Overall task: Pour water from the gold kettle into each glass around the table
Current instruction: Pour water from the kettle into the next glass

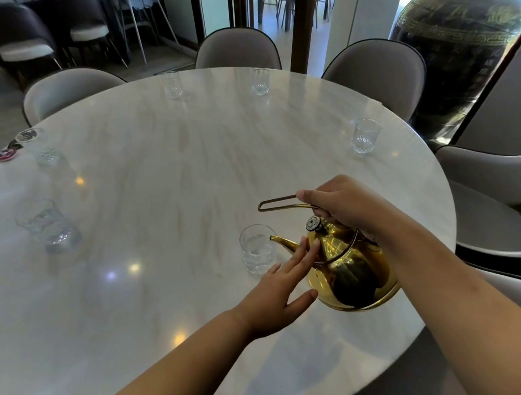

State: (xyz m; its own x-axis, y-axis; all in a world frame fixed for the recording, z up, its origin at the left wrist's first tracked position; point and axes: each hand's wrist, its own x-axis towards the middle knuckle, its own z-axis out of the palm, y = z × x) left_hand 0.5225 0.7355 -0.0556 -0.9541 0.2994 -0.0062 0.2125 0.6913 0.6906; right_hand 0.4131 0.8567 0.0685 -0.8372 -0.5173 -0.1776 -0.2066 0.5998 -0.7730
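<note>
Left hand (275,290) flat, fingers straight, tips touching gold kettle (351,271) at spout base. Right hand (344,205) curled round its wire handle (281,202), kettle held clear of round marble table (157,185), tipped left, spout tip at rim of nearest glass (258,252). Glass looks part full, hard to tell. Five other glasses (366,135) spaced round table edge, one at far left holding water; grey chairs (236,50) beyond.

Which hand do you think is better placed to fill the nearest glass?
Right: the right hand holds the gold metal kettle by its handle, spout at the clear glass; the left hand touches it.
</note>
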